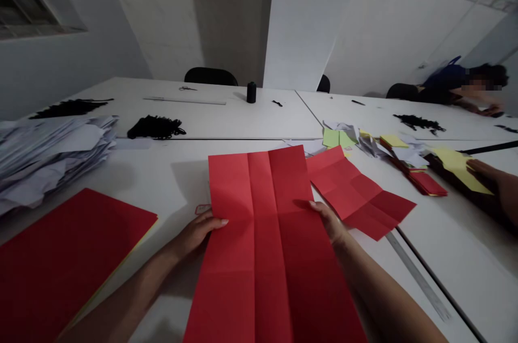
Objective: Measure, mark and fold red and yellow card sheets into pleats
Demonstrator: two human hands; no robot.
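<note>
One creased red paper sheet (265, 246), held just left of a second red sheet (362, 192): left hand (202, 228) pinching one long edge, right hand (329, 223) the other, thumbs in front, fingers mostly hidden. About the second red sheet: ruler (418, 277), near side; black thread spool (251, 93), beyond, leftward; red-topped paper stack (75, 256), well left.
</note>
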